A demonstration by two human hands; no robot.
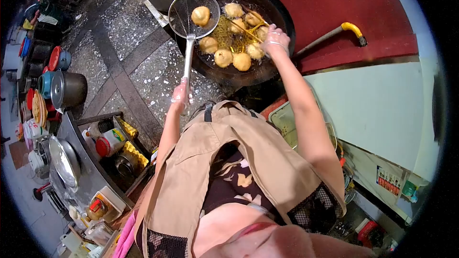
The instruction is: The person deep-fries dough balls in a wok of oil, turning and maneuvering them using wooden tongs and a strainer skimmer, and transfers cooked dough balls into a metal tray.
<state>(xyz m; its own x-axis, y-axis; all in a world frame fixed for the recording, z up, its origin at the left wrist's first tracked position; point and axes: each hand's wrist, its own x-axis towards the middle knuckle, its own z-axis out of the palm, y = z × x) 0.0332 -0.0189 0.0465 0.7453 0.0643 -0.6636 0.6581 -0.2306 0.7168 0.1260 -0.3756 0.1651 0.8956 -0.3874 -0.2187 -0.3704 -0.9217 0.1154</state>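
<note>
Your left hand (180, 93) is clenched around the end of the handle of the strainer (189, 53), whose mesh bowl lies beyond your fingers, over the left edge of the wok (282, 12). The strainer's long axis runs almost straight away from you, tipped slightly to the right, bowl end farthest. One golden ball (201, 16) sits in the mesh. Your right hand (276, 41), to the right of the strainer, grasps chopsticks (250, 33) at the wok's right side; they point left and away from you, over more balls (223, 58) in the oil.
</note>
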